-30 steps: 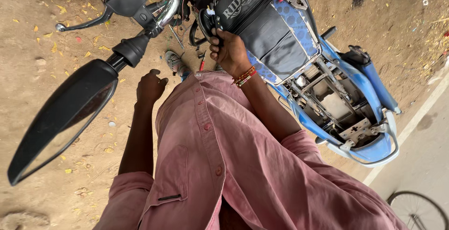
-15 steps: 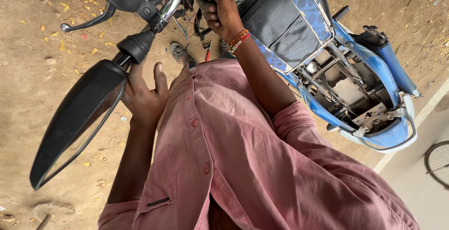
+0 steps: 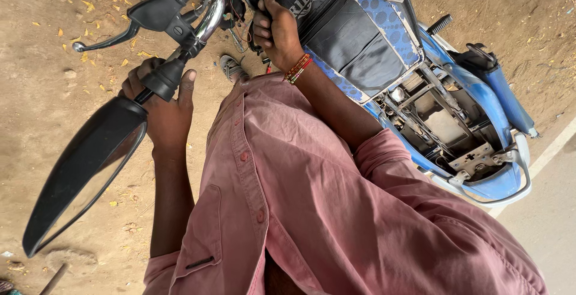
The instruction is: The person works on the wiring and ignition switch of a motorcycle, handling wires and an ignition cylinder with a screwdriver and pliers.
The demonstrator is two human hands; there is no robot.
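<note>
His left hand (image 3: 157,106) is wrapped around the grip (image 3: 163,79), whose bar runs up toward the tank (image 3: 354,37), where his right hand (image 3: 277,31) is clasped near the headstock.

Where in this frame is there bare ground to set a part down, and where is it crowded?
Open dirt lies beside the mirror and brake lever. Crowded: left hand on the handlebar grip, right hand at the wiring, and the open seat bay.
</note>
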